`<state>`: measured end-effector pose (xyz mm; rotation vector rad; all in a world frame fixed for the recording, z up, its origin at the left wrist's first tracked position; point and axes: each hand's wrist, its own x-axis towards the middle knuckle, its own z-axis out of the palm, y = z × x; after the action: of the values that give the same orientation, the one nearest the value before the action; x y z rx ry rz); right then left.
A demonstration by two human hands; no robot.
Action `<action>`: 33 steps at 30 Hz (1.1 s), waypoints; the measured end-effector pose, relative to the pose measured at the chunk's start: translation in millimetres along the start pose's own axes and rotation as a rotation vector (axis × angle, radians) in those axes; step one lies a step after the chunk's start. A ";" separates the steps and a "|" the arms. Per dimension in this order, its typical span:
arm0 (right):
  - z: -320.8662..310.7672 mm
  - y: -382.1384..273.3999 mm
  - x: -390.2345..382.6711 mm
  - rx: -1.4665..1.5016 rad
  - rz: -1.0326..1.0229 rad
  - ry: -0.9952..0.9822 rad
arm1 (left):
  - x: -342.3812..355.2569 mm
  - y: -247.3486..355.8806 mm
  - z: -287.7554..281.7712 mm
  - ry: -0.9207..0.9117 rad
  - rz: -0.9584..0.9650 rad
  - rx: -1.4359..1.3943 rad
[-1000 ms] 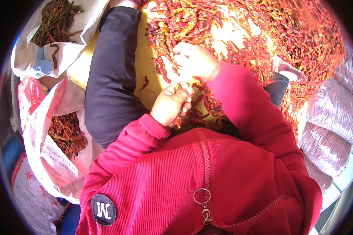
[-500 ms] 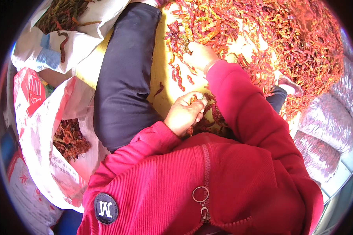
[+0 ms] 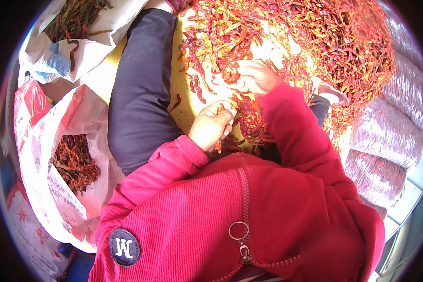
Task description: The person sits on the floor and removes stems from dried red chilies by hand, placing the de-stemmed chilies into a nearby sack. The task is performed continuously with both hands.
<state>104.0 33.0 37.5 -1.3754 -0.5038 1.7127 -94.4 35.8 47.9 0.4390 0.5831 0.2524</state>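
My left hand (image 3: pixel 210 126) is curled closed in front of my body, with bits of dried chili peppers (image 3: pixel 218 145) poking out below its fingers. Up and to the right, my right hand (image 3: pixel 257 77) has its fingers closed at a dried red chili pepper (image 3: pixel 229 73), over the edge of the spread peppers. A small heap of dried chilies (image 3: pixel 253 120) lies just under and beside both hands, close to my lap. Loose chilies (image 3: pixel 196 84) are scattered on the yellow surface beyond my left hand.
A large pile of dried chilies (image 3: pixel 357 51) rises at the far right, beside filled clear bags (image 3: pixel 385 134). On the left stand an open white-and-red sack (image 3: pixel 37 174) with darker chilies (image 3: pixel 76 164) and another white sack (image 3: pixel 98 51). My left leg (image 3: pixel 141 89) stretches between sacks and peppers.
My right hand has drawn back toward me and slightly right, now with a red chili pepper at its fingers. My left hand stays closed near my lap. The whole view has shifted slightly.
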 end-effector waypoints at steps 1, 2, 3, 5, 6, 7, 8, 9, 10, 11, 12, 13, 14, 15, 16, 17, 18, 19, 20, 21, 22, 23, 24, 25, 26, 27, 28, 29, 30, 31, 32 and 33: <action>-0.7 -1.0 -3.1 0.022 0.006 0.000 | -0.1 0.9 0.7 0.012 -0.013 -0.004; -0.8 -1.4 -4.8 0.043 0.013 -0.002 | 0.4 0.4 -0.3 0.004 -0.010 -0.010; -0.3 -1.6 -5.6 0.076 0.016 -0.035 | 1.0 -0.4 -2.3 -0.002 -0.006 -0.016; -0.4 0.2 -5.3 0.147 0.030 -0.103 | 2.2 -1.2 -4.5 0.000 -0.008 -0.030; -3.0 2.6 -3.9 0.129 0.027 -0.108 | 2.7 -0.9 -4.8 0.006 -0.012 -0.035; -3.6 5.1 -1.4 0.113 0.023 -0.116 | 3.3 0.0 -5.8 0.015 -0.014 -0.040; -3.2 5.8 0.6 0.096 0.020 -0.123 | 3.8 1.1 -6.3 0.038 -0.018 -0.047; -1.9 5.0 -3.8 0.121 0.031 -0.083 | 4.3 2.2 -6.3 0.060 -0.022 -0.054; 3.1 1.6 -5.7 0.100 0.029 -0.078 | 4.5 3.1 -6.2 0.082 -0.026 -0.062; 6.9 -1.1 -6.9 0.079 0.027 -0.071 | 4.6 3.9 -6.3 0.093 -0.027 -0.070; 8.0 -1.3 -6.7 0.058 0.024 -0.065 | 4.7 4.5 -6.6 0.104 -0.028 -0.077; 4.4 0.1 -5.6 0.004 0.027 -0.064 | 4.9 5.5 -6.0 0.111 -0.025 -0.082; -2.0 3.3 -3.8 -0.050 0.029 -0.064 | 5.2 5.9 -6.1 0.115 -0.029 -0.073; -5.7 5.5 -3.2 -0.103 0.032 -0.063 | 5.7 6.2 -6.7 0.120 -0.033 -0.064; -3.1 3.9 -4.9 -0.140 0.020 -0.044 | 6.0 6.4 -7.0 0.123 -0.037 -0.056; 1.9 1.1 -7.3 -0.178 0.009 -0.024 | 6.7 5.6 -7.5 0.125 -0.032 -0.053; 4.4 0.1 -9.2 -0.215 -0.002 -0.005 | 7.8 4.1 -8.2 0.129 -0.026 -0.049; 3.3 -0.2 -10.2 -0.264 -0.022 0.009 | 7.8 3.9 -7.6 0.129 -0.017 -0.044; 0.9 0.5 -10.2 -0.314 -0.042 0.024 | 6.9 4.1 -6.8 0.127 -0.017 -0.041; -1.0 2.0 -11.0 -0.364 -0.062 0.038 | 5.9 4.3 -6.1 0.125 -0.017 -0.039; -3.4 4.9 -12.5 -0.344 -0.067 0.056 | 5.4 4.2 -5.7 0.125 -0.017 -0.037; -6.5 7.9 -14.3 -0.325 -0.073 0.075 | 5.1 3.9 -4.8 0.128 -0.015 -0.031; -8.1 9.0 -15.7 -0.306 -0.079 0.092 | 5.0 3.4 -3.9 0.131 -0.013 -0.026; -8.3 9.4 -16.4 -0.358 -0.058 0.108 | 5.0 2.8 -3.5 0.136 -0.013 -0.020; -8.3 9.7 -16.9 -0.411 -0.037 0.123 | 4.8 2.2 -3.5 0.129 -0.011 -0.022; -7.9 9.7 -17.3 -0.464 -0.016 0.138 | 4.7 1.6 -3.6 0.122 -0.009 -0.024; -4.6 9.2 -18.2 -0.443 -0.031 0.139 | 4.3 1.3 -4.0 0.116 -0.008 -0.027; 0.8 7.5 -19.5 -0.422 -0.046 0.141 | 3.9 2.0 -3.7 0.112 -0.013 -0.021; 0.1 7.6 -18.7 -0.438 -0.047 0.157 | 3.3 3.4 -2.8 0.108 -0.018 -0.016; -0.6 9.0 -18.5 -0.451 -0.043 0.175 | 2.7 3.5 -2.8 0.103 -0.027 -0.012; -8.6 12.8 -18.0 -0.502 -0.025 0.206 | 2.4 3.9 -3.0 0.090 -0.021 -0.006; -14.5 14.2 -17.9 -0.552 -0.008 0.238 | 2.3 4.5 -3.4 0.077 -0.014 -0.001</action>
<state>112.8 7.9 32.8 -1.9316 -0.8855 1.4284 -95.0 41.6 46.3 0.4257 0.6611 0.2566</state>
